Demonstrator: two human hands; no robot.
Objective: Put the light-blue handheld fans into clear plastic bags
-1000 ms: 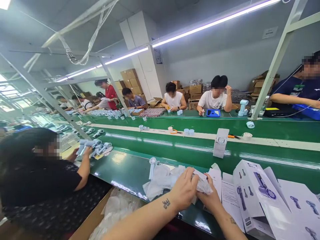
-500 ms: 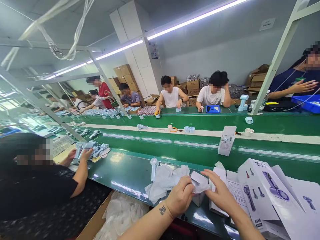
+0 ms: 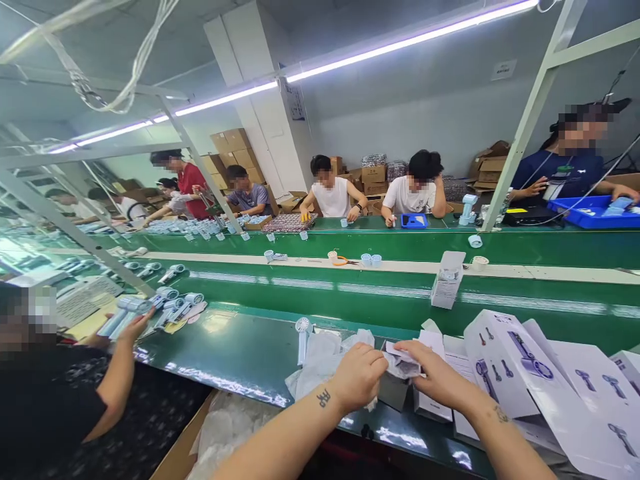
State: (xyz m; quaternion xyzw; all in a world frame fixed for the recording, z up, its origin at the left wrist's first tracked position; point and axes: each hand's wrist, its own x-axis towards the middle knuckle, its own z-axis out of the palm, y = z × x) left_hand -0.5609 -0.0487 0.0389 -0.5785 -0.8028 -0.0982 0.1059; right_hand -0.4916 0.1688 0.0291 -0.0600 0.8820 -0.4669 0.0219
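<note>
A small white box (image 3: 394,392) stands upright on the green bench in front of me, with crumpled translucent wrapping (image 3: 404,365) at its open top. My left hand (image 3: 361,375) is closed at the box's left edge; its fingertips are partly hidden. From the right, my right hand (image 3: 434,373) grips the top of the box, fingers over a white flap and thumb against the wrapping. Left of the box lie translucent bags (image 3: 320,357), and a light-blue handheld fan (image 3: 303,339) rests beside them.
Printed fan boxes (image 3: 520,373) crowd the right side. Another open box (image 3: 447,280) stands ahead on the line. At left, a co-worker's hand (image 3: 134,325) holds light-blue fans near more fans (image 3: 175,308). Below the bench edge is a carton of plastic bags (image 3: 227,427).
My right hand has come over the box's top, its fingers now on the flap. The wrapping sits lower against the opening. The view has turned slightly right; the co-worker at left moved fans leftward.
</note>
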